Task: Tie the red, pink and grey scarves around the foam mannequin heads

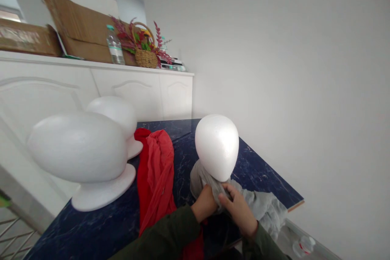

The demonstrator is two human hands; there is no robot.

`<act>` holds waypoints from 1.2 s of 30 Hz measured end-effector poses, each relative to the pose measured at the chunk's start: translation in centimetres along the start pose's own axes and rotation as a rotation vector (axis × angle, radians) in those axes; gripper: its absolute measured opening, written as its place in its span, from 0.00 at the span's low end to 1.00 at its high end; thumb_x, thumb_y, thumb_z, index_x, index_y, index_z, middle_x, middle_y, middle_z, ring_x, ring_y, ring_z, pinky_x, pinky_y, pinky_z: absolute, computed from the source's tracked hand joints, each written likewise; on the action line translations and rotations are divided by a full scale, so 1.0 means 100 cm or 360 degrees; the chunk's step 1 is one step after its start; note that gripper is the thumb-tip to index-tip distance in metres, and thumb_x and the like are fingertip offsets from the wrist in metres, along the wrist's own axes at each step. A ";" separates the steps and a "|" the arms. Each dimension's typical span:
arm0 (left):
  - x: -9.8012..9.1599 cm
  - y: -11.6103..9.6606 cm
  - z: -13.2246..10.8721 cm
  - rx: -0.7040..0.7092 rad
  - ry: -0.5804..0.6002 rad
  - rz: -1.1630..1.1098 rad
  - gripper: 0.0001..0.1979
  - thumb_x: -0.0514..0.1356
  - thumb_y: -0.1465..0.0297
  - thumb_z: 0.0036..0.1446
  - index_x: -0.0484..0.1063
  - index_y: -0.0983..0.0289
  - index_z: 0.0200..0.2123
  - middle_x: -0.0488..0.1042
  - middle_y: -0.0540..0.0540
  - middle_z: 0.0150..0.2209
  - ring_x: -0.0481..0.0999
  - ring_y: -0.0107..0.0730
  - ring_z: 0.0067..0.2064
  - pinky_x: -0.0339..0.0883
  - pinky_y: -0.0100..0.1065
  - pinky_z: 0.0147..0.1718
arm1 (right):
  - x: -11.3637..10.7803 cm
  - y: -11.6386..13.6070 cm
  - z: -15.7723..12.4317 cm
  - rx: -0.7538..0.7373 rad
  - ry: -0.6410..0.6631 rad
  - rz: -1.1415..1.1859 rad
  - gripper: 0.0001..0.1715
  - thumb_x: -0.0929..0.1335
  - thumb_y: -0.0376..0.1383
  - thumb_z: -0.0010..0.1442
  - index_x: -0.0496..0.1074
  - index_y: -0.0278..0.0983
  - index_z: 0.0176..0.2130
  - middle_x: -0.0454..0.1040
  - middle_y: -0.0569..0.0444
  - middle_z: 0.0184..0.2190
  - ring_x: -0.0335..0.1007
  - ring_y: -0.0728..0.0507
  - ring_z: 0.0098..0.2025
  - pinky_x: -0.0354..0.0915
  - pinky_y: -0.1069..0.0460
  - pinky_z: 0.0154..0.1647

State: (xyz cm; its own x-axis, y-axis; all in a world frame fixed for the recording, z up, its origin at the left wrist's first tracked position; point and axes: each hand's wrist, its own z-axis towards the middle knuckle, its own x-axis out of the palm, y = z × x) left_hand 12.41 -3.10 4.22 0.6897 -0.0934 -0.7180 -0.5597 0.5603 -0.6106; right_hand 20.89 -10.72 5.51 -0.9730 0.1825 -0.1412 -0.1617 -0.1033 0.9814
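A white foam mannequin head [217,146] stands on a dark blue marbled table [262,170] with a grey cloth [262,205] bunched around its base. My left hand [204,205] is closed on the grey cloth just under the head. My right hand [239,209] pinches the same cloth beside it, thumb on top. A red scarf [154,174] lies in a long heap to the left of my hands, and part of it runs under my left sleeve.
Two more white foam heads [82,152] [117,115] stand at the table's left. Behind them is a white cabinet [128,89] with cardboard boxes [79,28], a water bottle [115,46] and a flower basket [145,50]. A white wall is close on the right.
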 end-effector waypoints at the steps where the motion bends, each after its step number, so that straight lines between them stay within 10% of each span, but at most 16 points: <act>1: 0.000 0.003 0.000 0.0060 0.0052 -0.0092 0.32 0.30 0.71 0.61 0.71 0.72 0.23 0.64 0.49 0.11 0.71 0.29 0.25 0.63 0.49 0.40 | 0.001 0.002 0.000 -0.0045 -0.0034 -0.0278 0.26 0.69 0.48 0.43 0.68 0.37 0.41 0.70 0.49 0.39 0.63 0.37 0.44 0.57 0.43 0.48; 7: -0.013 0.005 -0.001 0.0290 0.0387 -0.1217 0.12 0.52 0.76 0.49 0.72 0.61 0.35 0.76 0.55 0.33 0.71 0.38 0.43 0.59 0.36 0.49 | 0.005 0.013 0.007 -0.0236 -0.0097 -0.0848 0.16 0.65 0.43 0.51 0.71 0.35 0.35 0.68 0.48 0.35 0.62 0.39 0.41 0.58 0.44 0.45; 10: -0.020 0.005 0.003 -0.0009 0.0356 -0.1512 0.17 0.56 0.78 0.41 0.70 0.62 0.38 0.73 0.54 0.40 0.67 0.39 0.48 0.55 0.37 0.51 | -0.006 0.012 0.011 -0.0292 -0.0302 -0.0777 0.12 0.64 0.41 0.52 0.72 0.36 0.31 0.67 0.47 0.39 0.59 0.38 0.46 0.55 0.44 0.49; 14: -0.034 0.020 0.017 -0.0748 0.0592 -0.2102 0.19 0.51 0.75 0.38 0.68 0.67 0.38 0.74 0.57 0.34 0.72 0.38 0.39 0.64 0.37 0.39 | -0.028 0.002 0.014 0.0043 -0.0383 0.0106 0.16 0.65 0.46 0.51 0.70 0.37 0.32 0.70 0.50 0.34 0.64 0.41 0.41 0.60 0.47 0.43; 18: -0.055 0.051 0.032 -0.0827 0.1039 -0.2181 0.14 0.53 0.73 0.39 0.70 0.71 0.31 0.73 0.58 0.27 0.73 0.33 0.29 0.64 0.33 0.31 | -0.047 -0.016 0.023 0.0412 -0.0160 0.0913 0.16 0.68 0.46 0.47 0.64 0.37 0.22 0.61 0.60 0.15 0.61 0.51 0.21 0.60 0.54 0.25; 24: -0.081 0.093 0.040 -0.0625 0.1262 -0.1942 0.17 0.61 0.79 0.32 0.71 0.69 0.32 0.74 0.54 0.29 0.72 0.29 0.29 0.63 0.29 0.30 | -0.085 -0.026 0.060 0.0246 0.0118 -0.0358 0.18 0.68 0.47 0.45 0.62 0.36 0.21 0.57 0.64 0.09 0.49 0.54 0.13 0.46 0.57 0.15; 29: -0.093 0.102 0.039 -0.0427 0.1031 -0.2147 0.23 0.62 0.76 0.31 0.69 0.68 0.38 0.73 0.56 0.35 0.72 0.33 0.35 0.63 0.31 0.34 | -0.098 -0.026 0.091 0.0055 -0.0062 -0.1302 0.10 0.69 0.36 0.40 0.69 0.34 0.27 0.71 0.54 0.23 0.66 0.46 0.27 0.57 0.55 0.26; 36: -0.073 0.098 0.041 -0.0867 0.0349 -0.2081 0.26 0.56 0.76 0.38 0.63 0.66 0.46 0.74 0.56 0.35 0.74 0.37 0.34 0.66 0.37 0.36 | -0.052 -0.058 0.094 -0.0015 -0.0164 -0.1333 0.20 0.61 0.29 0.48 0.71 0.33 0.42 0.67 0.44 0.47 0.56 0.39 0.53 0.48 0.47 0.54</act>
State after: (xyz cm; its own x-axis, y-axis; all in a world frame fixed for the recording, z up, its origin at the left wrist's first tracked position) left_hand 3.70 6.45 4.84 0.7823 -0.4372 0.4436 0.2722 -0.4006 -0.8749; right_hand 28.43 -1.90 1.76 -0.5109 0.2908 -0.8090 -0.8251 0.0981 0.5564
